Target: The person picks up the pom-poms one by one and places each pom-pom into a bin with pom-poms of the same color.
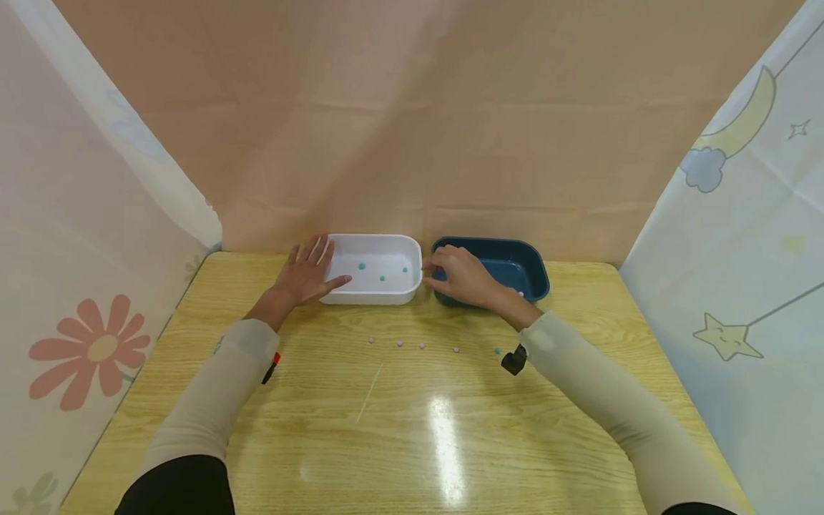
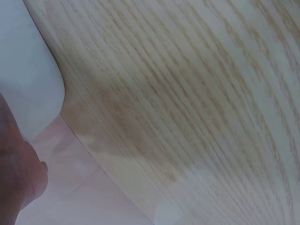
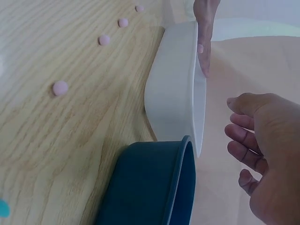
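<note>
My left hand [image 1: 302,277] rests with spread fingers on the left end of a white plastic tray [image 1: 386,247]. Three small teal pellets [image 1: 362,266] lie inside that tray. Over the left end of a dark blue tray [image 1: 502,248], my right hand [image 1: 465,275] hovers, its fingertips near the white tray's right rim. The right wrist view shows the right hand [image 3: 276,140] with loosely bent fingers, thumb apart, and nothing visible between them. One pink pellet [image 1: 521,294] shows in the dark blue tray, beside the wrist.
Several pink pellets [image 1: 421,345] lie in a loose row on the wooden table [image 1: 322,429] in front of the trays. A teal pellet [image 1: 497,350] sits at the row's right end, near the black wrist camera [image 1: 513,360]. A peach backdrop [image 1: 386,143] rises behind the trays.
</note>
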`<state>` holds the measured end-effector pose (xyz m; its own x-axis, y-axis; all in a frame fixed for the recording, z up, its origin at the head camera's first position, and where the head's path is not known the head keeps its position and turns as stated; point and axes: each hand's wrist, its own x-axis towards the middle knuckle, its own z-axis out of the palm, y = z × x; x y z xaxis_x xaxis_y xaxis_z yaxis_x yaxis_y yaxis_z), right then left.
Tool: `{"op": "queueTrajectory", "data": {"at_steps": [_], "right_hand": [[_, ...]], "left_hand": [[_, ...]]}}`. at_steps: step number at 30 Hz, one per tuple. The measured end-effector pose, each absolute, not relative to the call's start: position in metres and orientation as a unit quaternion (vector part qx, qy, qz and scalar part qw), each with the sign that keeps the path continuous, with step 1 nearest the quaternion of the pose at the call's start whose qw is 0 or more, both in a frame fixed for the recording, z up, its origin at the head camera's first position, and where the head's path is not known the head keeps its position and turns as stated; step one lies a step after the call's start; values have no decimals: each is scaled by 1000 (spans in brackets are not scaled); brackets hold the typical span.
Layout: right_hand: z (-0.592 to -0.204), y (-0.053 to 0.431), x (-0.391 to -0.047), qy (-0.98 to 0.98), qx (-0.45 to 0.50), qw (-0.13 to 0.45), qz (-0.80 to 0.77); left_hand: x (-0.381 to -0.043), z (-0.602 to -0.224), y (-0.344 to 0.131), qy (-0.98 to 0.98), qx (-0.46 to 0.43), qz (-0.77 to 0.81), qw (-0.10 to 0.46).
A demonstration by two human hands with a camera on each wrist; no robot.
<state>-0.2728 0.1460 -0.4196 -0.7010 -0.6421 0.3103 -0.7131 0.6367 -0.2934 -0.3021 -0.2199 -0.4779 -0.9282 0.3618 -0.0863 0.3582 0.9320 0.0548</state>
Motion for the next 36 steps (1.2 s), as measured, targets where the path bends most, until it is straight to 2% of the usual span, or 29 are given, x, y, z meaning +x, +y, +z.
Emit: {"op": "queueTrajectory", "data": {"at_steps": [21, 36], "right_hand": [[-426, 174, -241, -903, 387, 67, 177], [-440, 201, -222, -892, 405, 78, 184]], "left_hand": [[-300, -475, -219, 982, 181, 22, 48], [-304, -479, -223, 981, 183, 33, 56]]}}
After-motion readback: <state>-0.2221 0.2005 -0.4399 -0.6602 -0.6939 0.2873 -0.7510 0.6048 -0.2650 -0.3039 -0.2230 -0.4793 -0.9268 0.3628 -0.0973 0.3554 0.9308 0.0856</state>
